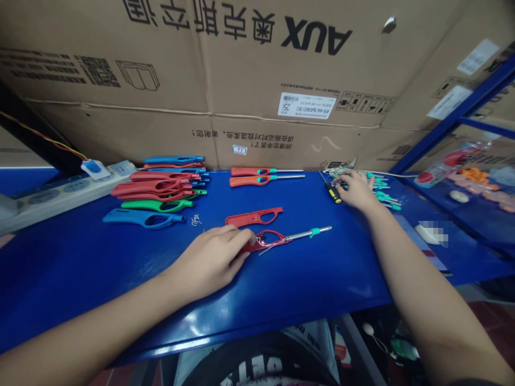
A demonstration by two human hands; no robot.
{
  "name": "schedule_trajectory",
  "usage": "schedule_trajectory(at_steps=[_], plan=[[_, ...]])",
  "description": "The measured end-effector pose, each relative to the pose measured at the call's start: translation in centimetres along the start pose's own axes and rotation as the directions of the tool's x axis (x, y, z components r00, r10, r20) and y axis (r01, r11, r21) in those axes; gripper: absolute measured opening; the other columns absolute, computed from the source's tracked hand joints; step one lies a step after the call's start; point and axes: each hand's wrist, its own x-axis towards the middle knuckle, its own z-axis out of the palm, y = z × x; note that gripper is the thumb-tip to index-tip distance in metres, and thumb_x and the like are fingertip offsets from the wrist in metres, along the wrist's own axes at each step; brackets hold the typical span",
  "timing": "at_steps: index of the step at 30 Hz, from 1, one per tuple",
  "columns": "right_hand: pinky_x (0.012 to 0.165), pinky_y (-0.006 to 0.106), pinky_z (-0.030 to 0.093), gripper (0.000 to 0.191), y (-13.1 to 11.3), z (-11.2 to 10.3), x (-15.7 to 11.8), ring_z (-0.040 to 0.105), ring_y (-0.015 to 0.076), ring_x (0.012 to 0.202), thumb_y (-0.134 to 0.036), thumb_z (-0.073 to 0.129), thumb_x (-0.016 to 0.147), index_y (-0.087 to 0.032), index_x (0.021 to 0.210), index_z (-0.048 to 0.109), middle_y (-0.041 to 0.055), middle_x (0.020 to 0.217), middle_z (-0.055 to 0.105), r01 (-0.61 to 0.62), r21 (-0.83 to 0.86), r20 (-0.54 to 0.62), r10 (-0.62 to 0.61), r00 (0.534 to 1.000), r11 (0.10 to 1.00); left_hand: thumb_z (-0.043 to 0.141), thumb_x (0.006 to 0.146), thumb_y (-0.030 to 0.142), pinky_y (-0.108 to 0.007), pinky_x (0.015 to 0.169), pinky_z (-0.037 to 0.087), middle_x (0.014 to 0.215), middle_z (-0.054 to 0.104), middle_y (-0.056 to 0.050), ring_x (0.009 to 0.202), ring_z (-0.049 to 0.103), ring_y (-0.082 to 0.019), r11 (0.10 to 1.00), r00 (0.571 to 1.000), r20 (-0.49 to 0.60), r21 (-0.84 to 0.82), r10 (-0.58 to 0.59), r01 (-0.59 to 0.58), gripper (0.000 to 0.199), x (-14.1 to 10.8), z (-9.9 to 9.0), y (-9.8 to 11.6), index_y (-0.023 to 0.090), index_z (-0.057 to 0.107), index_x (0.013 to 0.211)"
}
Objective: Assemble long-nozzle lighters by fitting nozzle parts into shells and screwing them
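Blue worktop under tall cardboard, and midway between its front and back edges lies the red lighter, handle pinched by the left hand, with the loose half shell just behind it. Over by the back edge, towards the right corner, the right hand is curled at the metal rods beside the screwdriver, whether gripping one I can't tell; it looks like a reach into the parts mid-step, calling for a precise pinch, and steadiness around those thin wires
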Motion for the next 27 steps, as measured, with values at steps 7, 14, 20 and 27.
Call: schedule_trajectory(at_steps=[7,14,20,27], plan=[[0.11,0.074,0.021,0.036,0.2,-0.3,0.1,0.039,0.0444,0.136,-0.035,0.06,0.081,-0.023,0.114,0.071,0.0151,0.149,0.046,-0.029,-0.006,-0.057,0.028,0.998,1.0,0.054,0.095,0.019,-0.037,0.08,0.052,0.099,0.069,-0.006,0.094,0.066,-0.025,1.0,1.0,0.003,-0.004,0.0,0.0,0.014,-0.1,0.0,0.0,0.022,0.057,0.109],[0.1,0.053,0.042,0.05,2.6,-2.1,0.8,0.051,0.0374,0.123,-0.022,0.058,0.072,-0.021,0.121,0.065,0.0164,0.127,0.057,-0.291,0.085,-0.166,0.301,0.939,0.953,0.052,0.096,0.02,-0.038,0.082,0.052,0.102,0.069,-0.005,0.097,0.066,-0.025,1.0,1.0,0.014,-0.003,-0.004,0.004,0.014,0.0,0.1,-0.1,0.022,0.057,0.109],[0.094,0.049,0.047,0.025,4.1,-1.8,1.2,0.058,0.0331,0.106,-0.025,0.061,0.068,-0.021,0.089,0.073,0.0119,0.102,0.063,-0.395,0.087,-0.088,0.402,0.911,0.914,0.051,0.098,0.023,-0.038,0.081,0.052,0.101,0.069,-0.006,0.096,0.065,-0.025,1.0,1.0,0.01,0.006,-0.003,0.003,0.013,-0.1,0.2,-0.2,0.022,0.058,0.108],[0.098,0.055,0.043,0.029,3.0,-0.8,1.1,0.053,0.0395,0.116,-0.036,0.07,0.065,-0.017,0.086,0.072,0.0168,0.112,0.061,-0.423,0.086,-0.108,0.43,0.896,0.902,0.05,0.098,0.023,-0.04,0.081,0.052,0.102,0.069,-0.005,0.097,0.065,-0.025,1.0,1.0,0.004,-0.001,0.008,-0.008,0.014,-0.2,0.4,-0.4,0.022,0.058,0.109]])
